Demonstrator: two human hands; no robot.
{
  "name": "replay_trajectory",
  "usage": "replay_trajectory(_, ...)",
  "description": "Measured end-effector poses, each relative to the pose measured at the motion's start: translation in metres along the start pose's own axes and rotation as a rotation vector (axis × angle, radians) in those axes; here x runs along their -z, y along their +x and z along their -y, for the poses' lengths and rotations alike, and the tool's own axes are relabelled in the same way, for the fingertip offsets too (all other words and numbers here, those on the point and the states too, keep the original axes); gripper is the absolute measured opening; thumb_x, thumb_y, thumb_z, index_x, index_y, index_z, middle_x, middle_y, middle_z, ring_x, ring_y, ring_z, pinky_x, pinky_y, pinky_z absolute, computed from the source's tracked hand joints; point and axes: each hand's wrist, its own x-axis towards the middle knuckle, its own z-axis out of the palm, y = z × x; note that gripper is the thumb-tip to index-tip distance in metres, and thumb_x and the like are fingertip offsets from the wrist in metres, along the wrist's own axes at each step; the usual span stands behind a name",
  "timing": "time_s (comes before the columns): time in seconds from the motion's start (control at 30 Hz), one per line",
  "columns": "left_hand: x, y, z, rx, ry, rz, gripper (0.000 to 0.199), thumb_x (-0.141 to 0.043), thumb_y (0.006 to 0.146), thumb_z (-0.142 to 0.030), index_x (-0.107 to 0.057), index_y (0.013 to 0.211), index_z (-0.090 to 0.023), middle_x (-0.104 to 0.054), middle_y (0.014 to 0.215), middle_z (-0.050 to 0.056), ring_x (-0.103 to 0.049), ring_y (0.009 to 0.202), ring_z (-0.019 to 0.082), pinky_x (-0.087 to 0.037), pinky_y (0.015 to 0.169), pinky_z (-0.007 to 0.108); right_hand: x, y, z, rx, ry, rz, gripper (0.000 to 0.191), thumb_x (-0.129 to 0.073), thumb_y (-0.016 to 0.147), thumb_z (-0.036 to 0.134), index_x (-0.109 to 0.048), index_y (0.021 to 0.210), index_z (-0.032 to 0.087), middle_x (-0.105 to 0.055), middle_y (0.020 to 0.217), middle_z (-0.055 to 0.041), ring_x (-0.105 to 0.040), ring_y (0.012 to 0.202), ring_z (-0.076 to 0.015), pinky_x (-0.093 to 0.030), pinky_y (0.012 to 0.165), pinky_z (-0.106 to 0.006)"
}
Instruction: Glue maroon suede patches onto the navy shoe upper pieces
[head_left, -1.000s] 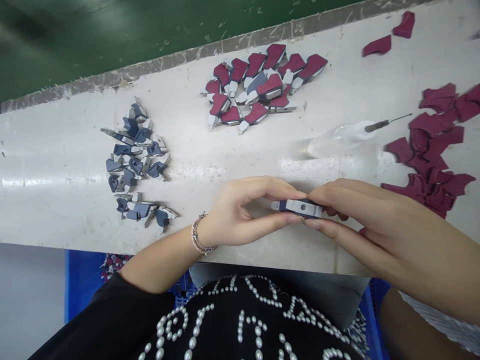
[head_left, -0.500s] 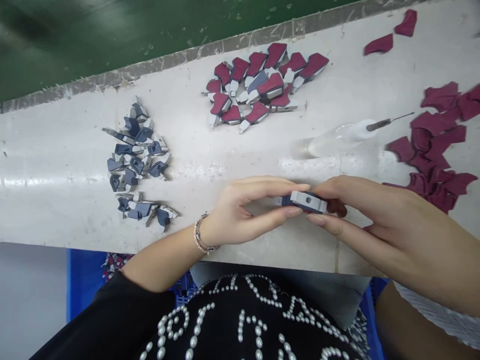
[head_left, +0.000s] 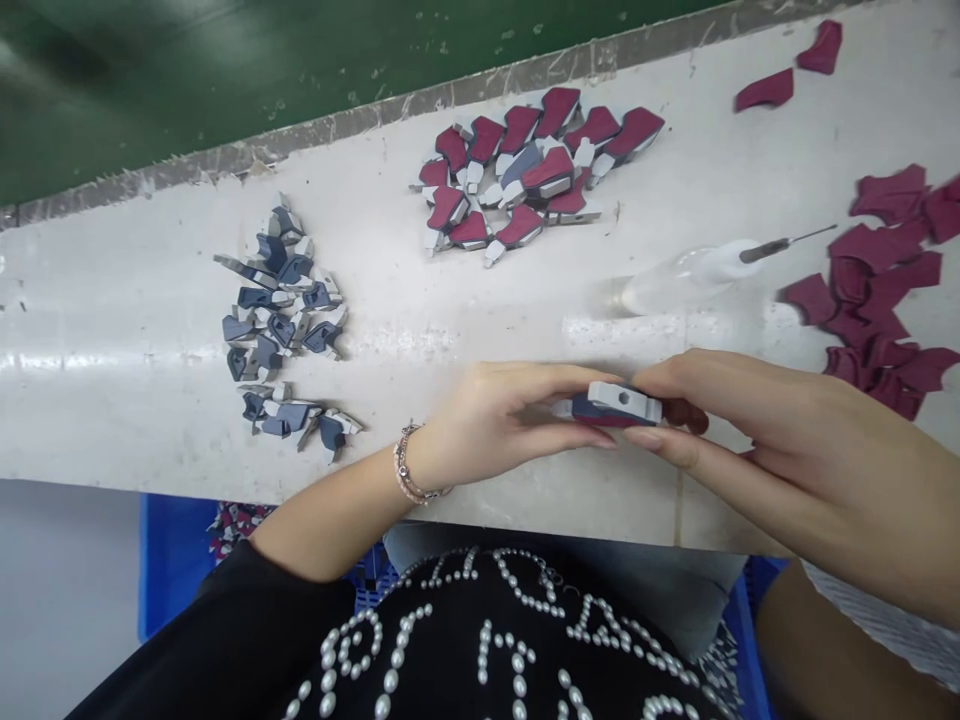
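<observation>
Between my two hands, above the front of the table, is a small grey and dark-blue plastic part (head_left: 624,400) with a maroon underside and a round hole in its pale side. My left hand (head_left: 499,420) pinches its left end between thumb and fingers. Thumb and fingertips of my right hand (head_left: 757,430) grip the right end. The fingers cover both ends of the part. Beyond my hands lies a pile of maroon-faced parts (head_left: 521,225). To the left is a heap of dark-blue and grey parts (head_left: 281,328) without maroon faces.
Loose maroon pieces (head_left: 874,255) are heaped at the right of the white table (head_left: 465,320). A clear bottle with a white cap and thin needle tip (head_left: 720,260) lies before them. Blue crates (head_left: 172,570) stand below the front edge. A green surface (head_left: 300,60) borders the back.
The held part has tilted, so its maroon underside shows more. My left fingertips sit a little looser around it. The whole view has shifted slightly.
</observation>
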Motion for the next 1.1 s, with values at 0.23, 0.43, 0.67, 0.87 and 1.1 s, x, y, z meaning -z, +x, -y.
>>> replay_trajectory(0.23,-0.004,-0.004,-0.002,0.132,-0.177,0.004,0.015,-0.076,0.089,-0.024,-0.073,0.102,-0.017,-0.081,0.094,0.005,-0.078,0.085,0.015,-0.064,0.076,0.022,-0.002,-0.001,-0.002,0.078,-0.045,0.025,0.027,-0.053,0.102,0.049,-0.062,0.089,0.027,-0.062,0.079,-0.0017,-0.057,0.067,-0.0184,-0.042,0.056,-0.033)
replay_trajectory(0.43,-0.003,-0.004,-0.005,0.290,-0.312,0.031,0.014,-0.080,0.085,-0.023,-0.073,0.094,-0.016,-0.080,0.093,0.005,-0.077,0.085,0.014,-0.064,0.076,0.022,-0.002,0.001,-0.007,0.219,-0.118,0.018,0.029,-0.045,0.106,0.047,-0.059,0.089,0.028,-0.058,0.076,0.0009,-0.055,0.065,-0.0154,-0.042,0.051,-0.028)
replay_trajectory(0.67,0.002,-0.002,-0.004,0.247,-0.275,0.136,0.015,-0.076,0.089,-0.027,-0.072,0.099,-0.016,-0.080,0.098,0.007,-0.077,0.089,0.016,-0.065,0.079,0.024,0.000,0.001,-0.014,0.240,-0.140,0.062,0.026,-0.044,0.107,0.046,-0.058,0.094,0.029,-0.060,0.081,0.0013,-0.059,0.072,-0.0146,-0.046,0.058,-0.026)
replay_trajectory(0.87,-0.014,-0.010,-0.001,0.084,0.131,0.034,0.019,-0.063,0.093,-0.028,-0.069,0.107,-0.017,-0.078,0.088,0.006,-0.072,0.073,0.016,-0.059,0.067,0.027,-0.014,-0.005,-0.004,0.253,-0.332,-0.089,0.025,-0.043,0.107,0.043,-0.059,0.104,0.024,-0.067,0.088,-0.0036,-0.067,0.078,-0.0200,-0.053,0.062,-0.032)
replay_trajectory(1.1,-0.013,-0.007,-0.001,0.319,0.072,0.059,0.023,-0.072,0.084,-0.038,-0.076,0.102,-0.024,-0.073,0.071,0.002,-0.067,0.063,0.019,-0.057,0.065,0.031,-0.011,-0.003,-0.008,0.340,-0.448,-0.148,0.044,-0.035,0.108,0.050,-0.064,0.089,0.023,-0.068,0.076,-0.0024,-0.070,0.067,-0.0198,-0.055,0.053,-0.032)
